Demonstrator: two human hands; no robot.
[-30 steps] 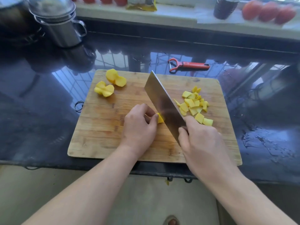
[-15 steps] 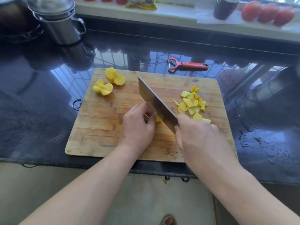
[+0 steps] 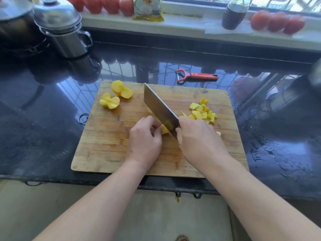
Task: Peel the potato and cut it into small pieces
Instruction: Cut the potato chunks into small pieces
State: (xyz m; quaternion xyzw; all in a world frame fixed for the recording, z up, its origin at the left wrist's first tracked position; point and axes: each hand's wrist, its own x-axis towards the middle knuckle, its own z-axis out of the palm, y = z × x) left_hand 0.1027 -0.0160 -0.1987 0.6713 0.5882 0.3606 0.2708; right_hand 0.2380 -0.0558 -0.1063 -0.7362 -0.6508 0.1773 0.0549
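On the wooden cutting board, my left hand holds down a small yellow potato piece with curled fingers. My right hand grips the handle of a broad cleaver, whose blade stands edge-down right against that piece. A pile of small cut potato pieces lies to the right of the blade. Two larger sliced potato chunks sit at the board's back left corner.
A red peeler lies on the wet black counter behind the board. A steel pot with lid stands at back left. Tomatoes, a bottle and a packet line the windowsill.
The cleaver has come down from a raised, tilted position onto the potato piece under my left hand. The view has shifted slightly.
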